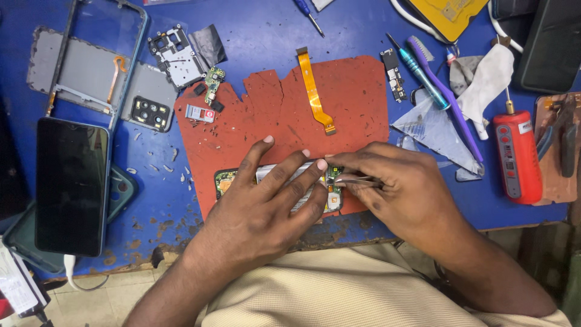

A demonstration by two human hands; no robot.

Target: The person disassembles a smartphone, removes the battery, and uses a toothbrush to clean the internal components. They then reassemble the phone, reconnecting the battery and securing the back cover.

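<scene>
Already stripped: left hand (266,194) pins phone motherboard (225,180) flat, right hand (396,184) pinches tweezers (357,179) at it; flex cable (315,91) lies apart, reassembly not begun.

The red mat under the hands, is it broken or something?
Yes. The red mat has a ragged, chipped top edge and a crack near its upper middle. The blue table around it is worn, with paint flaked off.
</scene>
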